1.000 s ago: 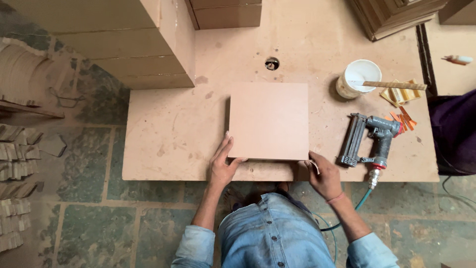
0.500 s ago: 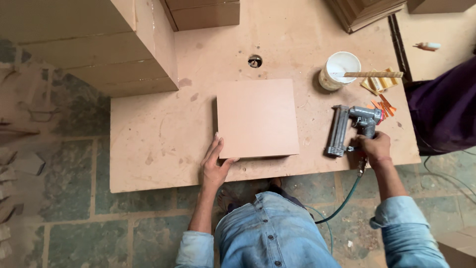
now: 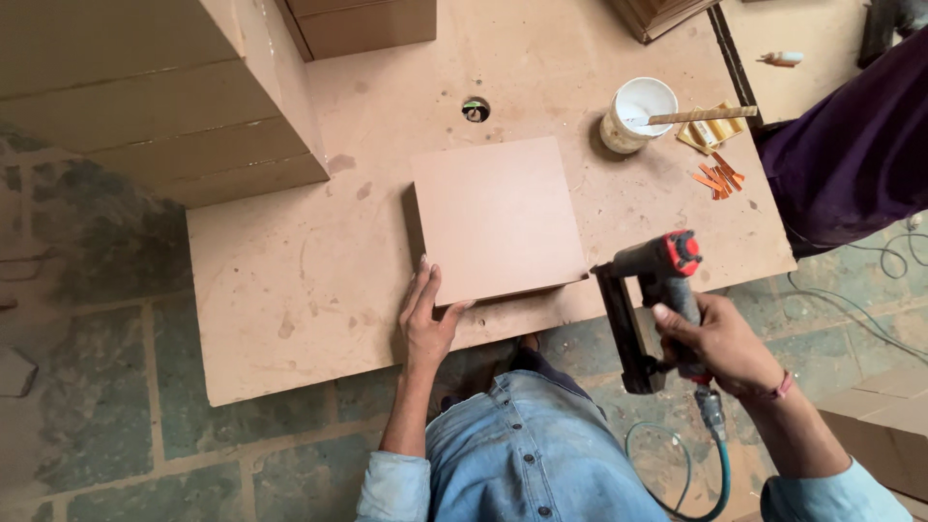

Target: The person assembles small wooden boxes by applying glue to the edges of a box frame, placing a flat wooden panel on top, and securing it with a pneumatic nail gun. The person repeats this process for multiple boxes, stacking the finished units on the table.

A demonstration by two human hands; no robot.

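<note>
A square brown fibreboard panel lies on the large board worktop. My left hand rests flat against the panel's near left corner, holding it in place. My right hand grips a grey pneumatic nail gun with a red cap, lifted off the worktop and held just off the panel's near right corner. A green air hose hangs from the gun's handle.
A white cup with a wooden stick stands at the back right, next to orange strips. Stacked board boxes fill the back left. Another person in a purple garment stands at the right. Stone floor lies below.
My right hand has left the panel, reached right to the nail gun, lifted it off the worktop and brought it toward the panel's near right corner. My left hand stays on the panel.
</note>
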